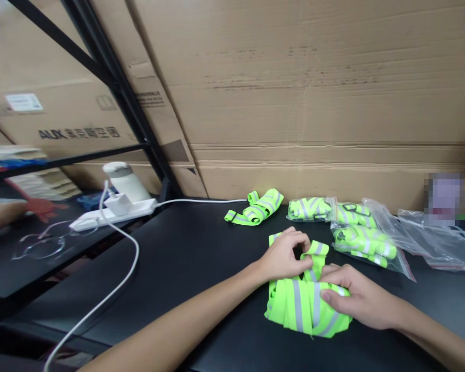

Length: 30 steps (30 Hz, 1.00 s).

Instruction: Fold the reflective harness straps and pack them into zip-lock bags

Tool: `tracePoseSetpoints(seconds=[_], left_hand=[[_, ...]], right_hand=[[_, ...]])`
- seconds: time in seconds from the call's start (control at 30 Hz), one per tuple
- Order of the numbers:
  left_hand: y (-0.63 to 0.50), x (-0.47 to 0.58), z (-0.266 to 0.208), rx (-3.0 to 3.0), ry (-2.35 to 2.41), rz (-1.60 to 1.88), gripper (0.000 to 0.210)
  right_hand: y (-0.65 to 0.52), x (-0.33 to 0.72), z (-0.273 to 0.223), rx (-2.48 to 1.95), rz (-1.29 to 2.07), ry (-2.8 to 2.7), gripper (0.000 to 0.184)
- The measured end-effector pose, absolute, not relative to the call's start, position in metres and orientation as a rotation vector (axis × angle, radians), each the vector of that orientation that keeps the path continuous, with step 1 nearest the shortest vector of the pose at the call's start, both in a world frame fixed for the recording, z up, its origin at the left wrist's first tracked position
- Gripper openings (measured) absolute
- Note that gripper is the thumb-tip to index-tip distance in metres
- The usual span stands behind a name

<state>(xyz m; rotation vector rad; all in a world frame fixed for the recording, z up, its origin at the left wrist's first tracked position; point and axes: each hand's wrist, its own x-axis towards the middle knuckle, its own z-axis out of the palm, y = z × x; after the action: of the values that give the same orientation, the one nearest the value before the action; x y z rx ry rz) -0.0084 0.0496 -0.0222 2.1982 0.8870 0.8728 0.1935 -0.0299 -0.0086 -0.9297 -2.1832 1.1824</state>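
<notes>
A bundle of neon yellow-green reflective straps (294, 307) with silver stripes lies folded on the black table in front of me. My right hand (358, 294) grips its right side, thumb on top and fingers behind. At the bundle's far side, my left hand (289, 256) is curled with fingers bent around a strap end that loops up beside it. Behind my left hand rests a loose, partly rolled strap (259, 209) with a black buckle. To the right are clear bags holding similar rolled straps (310, 209), one of them a nearer bagged roll (366, 243).
Empty clear plastic bags (437, 245) lie at the right. A cardboard sheet (313, 103) stands behind the black table (170, 268). On the left are a white power strip (112, 214), its cable, a white bottle (127, 181), eyeglasses (42, 247) and another person's hand (2, 214).
</notes>
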Motion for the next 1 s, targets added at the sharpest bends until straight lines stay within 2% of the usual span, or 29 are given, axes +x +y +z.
tracePoseSetpoints(seconds=[0.23,0.3,0.4,0.47,0.63,0.73,0.77,0.9,1.0], left_hand=[[0.044,-0.011,-0.017,2.441,1.083,0.885,0.014],[0.044,-0.011,-0.016,2.452,1.191,0.866,0.016],[0.05,-0.013,-0.018,2.411,1.313,0.811,0.032],[0.056,-0.016,-0.02,2.423,1.332,0.751,0.04],[0.068,-0.023,-0.023,2.277,1.146,0.704,0.042],[0.072,-0.026,-0.022,2.151,1.001,0.696,0.039],[0.073,-0.027,-0.021,2.124,0.961,0.681,0.037],[0.074,-0.026,-0.016,2.01,0.84,0.639,0.03],[0.069,-0.025,-0.009,1.958,0.786,0.653,0.026]], right_hand=[[-0.033,0.195,-0.006,-0.968,0.922,-2.288,0.044],[-0.034,0.195,-0.009,-0.947,0.837,-2.262,0.036],[-0.034,0.196,-0.015,-0.904,0.69,-2.163,0.01],[-0.032,0.198,-0.017,-0.865,0.538,-2.139,0.018],[-0.032,0.2,-0.015,-0.679,0.218,-2.339,0.019],[-0.035,0.197,-0.013,-0.67,0.243,-2.442,0.066],[-0.036,0.196,-0.013,-0.682,0.26,-2.459,0.072],[-0.038,0.194,-0.013,-0.72,0.301,-2.475,0.046],[-0.038,0.194,-0.012,-0.762,0.394,-2.448,0.046]])
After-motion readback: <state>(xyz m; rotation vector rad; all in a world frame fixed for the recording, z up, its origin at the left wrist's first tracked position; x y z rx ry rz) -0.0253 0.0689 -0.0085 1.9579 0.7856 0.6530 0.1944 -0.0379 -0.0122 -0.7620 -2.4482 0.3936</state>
